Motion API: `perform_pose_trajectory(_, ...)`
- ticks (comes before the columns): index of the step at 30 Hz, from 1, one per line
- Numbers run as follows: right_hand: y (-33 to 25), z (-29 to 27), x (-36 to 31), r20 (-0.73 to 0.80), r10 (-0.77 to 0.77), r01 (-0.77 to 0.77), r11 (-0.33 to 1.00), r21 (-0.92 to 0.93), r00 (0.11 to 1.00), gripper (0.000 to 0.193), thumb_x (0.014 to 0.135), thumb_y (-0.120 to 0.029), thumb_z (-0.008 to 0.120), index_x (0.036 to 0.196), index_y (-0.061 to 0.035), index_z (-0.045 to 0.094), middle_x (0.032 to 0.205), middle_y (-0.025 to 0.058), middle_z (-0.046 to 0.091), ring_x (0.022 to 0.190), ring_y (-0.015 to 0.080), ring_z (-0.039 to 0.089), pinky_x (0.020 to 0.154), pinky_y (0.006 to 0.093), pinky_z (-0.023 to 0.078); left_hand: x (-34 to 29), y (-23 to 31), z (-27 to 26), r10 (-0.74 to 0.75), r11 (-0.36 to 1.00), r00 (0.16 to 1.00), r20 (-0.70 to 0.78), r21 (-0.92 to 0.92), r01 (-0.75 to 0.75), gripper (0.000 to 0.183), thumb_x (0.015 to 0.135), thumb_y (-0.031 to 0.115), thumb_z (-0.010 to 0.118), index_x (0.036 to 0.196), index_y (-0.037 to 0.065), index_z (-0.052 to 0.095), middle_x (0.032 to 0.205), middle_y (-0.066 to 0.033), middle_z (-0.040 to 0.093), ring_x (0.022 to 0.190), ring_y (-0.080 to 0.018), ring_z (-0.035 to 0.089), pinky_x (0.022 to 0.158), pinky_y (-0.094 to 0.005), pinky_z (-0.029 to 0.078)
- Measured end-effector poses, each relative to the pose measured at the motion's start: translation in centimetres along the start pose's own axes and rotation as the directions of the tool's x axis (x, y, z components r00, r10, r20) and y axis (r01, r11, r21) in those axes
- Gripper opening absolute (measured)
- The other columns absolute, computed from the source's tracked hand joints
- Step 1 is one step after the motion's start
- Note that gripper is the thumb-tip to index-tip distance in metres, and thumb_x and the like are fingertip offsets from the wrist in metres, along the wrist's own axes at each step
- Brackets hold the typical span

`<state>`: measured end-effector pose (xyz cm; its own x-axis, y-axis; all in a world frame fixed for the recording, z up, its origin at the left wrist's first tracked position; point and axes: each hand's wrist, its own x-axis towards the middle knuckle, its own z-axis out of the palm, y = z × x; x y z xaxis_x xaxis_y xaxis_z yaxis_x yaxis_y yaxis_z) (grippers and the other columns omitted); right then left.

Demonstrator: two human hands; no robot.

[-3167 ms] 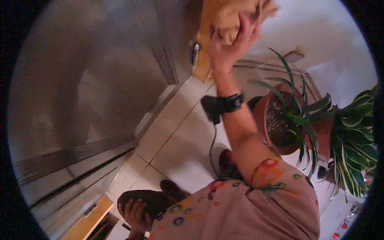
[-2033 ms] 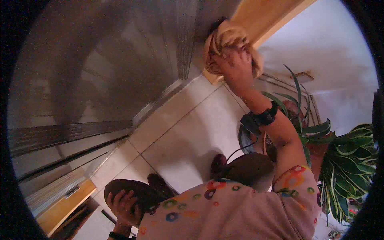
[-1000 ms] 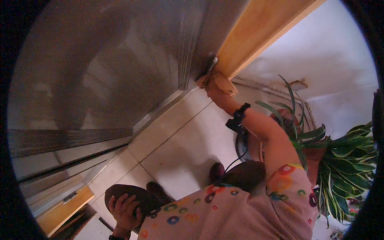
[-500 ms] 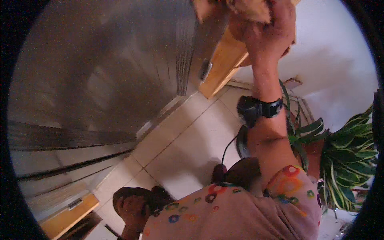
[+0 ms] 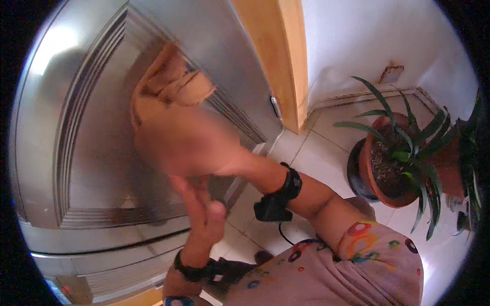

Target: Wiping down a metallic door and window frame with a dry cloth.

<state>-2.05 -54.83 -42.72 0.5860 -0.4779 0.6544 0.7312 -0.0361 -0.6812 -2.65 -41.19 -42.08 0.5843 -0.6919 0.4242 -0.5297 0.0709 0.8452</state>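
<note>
A tan, brown-marked cloth [image 5: 178, 94] lies against the grey metal door [image 5: 92, 158]. Just below it my right hand [image 5: 229, 159] presses toward the door panel, closed on the cloth as far as I can make out; a blurred patch covers most of its fingers. My left hand [image 5: 206, 217] comes up from below with its fingers stretched toward the right hand. Their tips run into the same blur, so whether they touch the cloth cannot be told. Black straps with a small dark device [image 5: 275, 204] circle my right wrist, and another black strap circles the left.
Beside the door stands a wooden frame [image 5: 288, 66] against a white wall [image 5: 352, 46]. Right of my arm, a spiky green plant grows in a terracotta pot [image 5: 375, 176] on the tiled floor [image 5: 319, 158]. More plants crowd the far right edge.
My right hand has moved with the cloth from up by the wooden frame, left and down onto the door panel. My left hand has risen from low down toward it.
</note>
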Motion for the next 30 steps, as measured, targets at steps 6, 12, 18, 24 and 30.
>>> perform_pose_trajectory(6, -1.5, -0.8, -0.1, 0.228, 0.031, -0.082, 0.972, 0.219, 0.973, 0.061, 0.076, -0.012, 0.064, 0.131, -0.0017, 0.039, 0.127, 0.0126, 0.040, 0.119, 0.0235, 0.040, 0.097, 0.0323, 0.033, -0.3, -0.6, -1.0, 0.211, 0.970, 0.963, -0.169, 0.160, -0.185, 0.097, 0.083, 0.039, 0.057, 0.141, 0.007, -0.014, 0.148, -0.0131, 0.000, 0.135, -0.0294, 0.012, 0.108, -0.0438, 0.015)
perform_pose_trajectory(12, -1.4, 0.6, -1.3, 0.411, -0.007, -0.005, 1.000, 0.027, 0.912, 0.059, 0.080, -0.017, 0.060, 0.132, -0.0026, 0.037, 0.130, 0.0177, 0.036, 0.123, 0.0309, 0.037, 0.100, 0.0382, 0.031, -1.7, -1.1, -5.6, 0.062, 0.964, 0.998, -0.010, 0.261, -0.057, 0.088, 0.086, 0.040, 0.058, 0.143, 0.015, -0.004, 0.147, -0.0101, 0.013, 0.134, -0.0268, 0.018, 0.109, -0.0477, 0.019)
perform_pose_trajectory(18, -1.0, 0.0, -1.1, 0.433, -0.159, 0.069, 0.974, 0.215, 0.887, 0.069, 0.083, -0.022, 0.060, 0.140, -0.0061, 0.024, 0.140, 0.0179, 0.027, 0.129, 0.0313, 0.029, 0.104, 0.0397, 0.028, 3.3, 4.0, -11.5, -0.204, 0.731, 0.970, -0.130, 0.639, 0.240, 0.070, 0.077, 0.024, 0.070, 0.131, 0.000, 0.031, 0.126, -0.0127, 0.044, 0.112, -0.0218, 0.046, 0.092, -0.0393, 0.042)
perform_pose_trajectory(24, -4.2, -6.1, 1.8, 0.175, -0.111, 0.023, 0.899, 0.438, 0.978, 0.065, 0.087, -0.016, 0.056, 0.141, -0.0089, 0.023, 0.136, 0.0157, 0.035, 0.117, 0.0245, 0.047, 0.091, 0.0374, 0.044, 15.5, 15.4, -14.0, 0.476, 0.153, 0.863, 0.168, 0.951, -0.270, 0.042, 0.080, 0.013, 0.061, 0.119, 0.001, 0.051, 0.120, -0.0188, 0.052, 0.108, -0.0291, 0.052, 0.092, -0.0352, 0.041)
perform_pose_trajectory(30, -9.7, -16.3, 1.8, -0.527, -0.369, 0.564, 0.779, 0.274, 0.766, 0.042, 0.085, -0.008, 0.050, 0.125, -0.0021, 0.042, 0.109, 0.0142, 0.056, 0.088, 0.0227, 0.058, 0.078, 0.0357, 0.045, 25.8, 18.9, -7.5, 0.418, -0.005, 0.773, 0.478, 0.852, -0.524, 0.043, 0.080, 0.007, 0.056, 0.123, 0.004, 0.051, 0.129, -0.0145, 0.048, 0.120, -0.0318, 0.044, 0.104, -0.0392, 0.032)
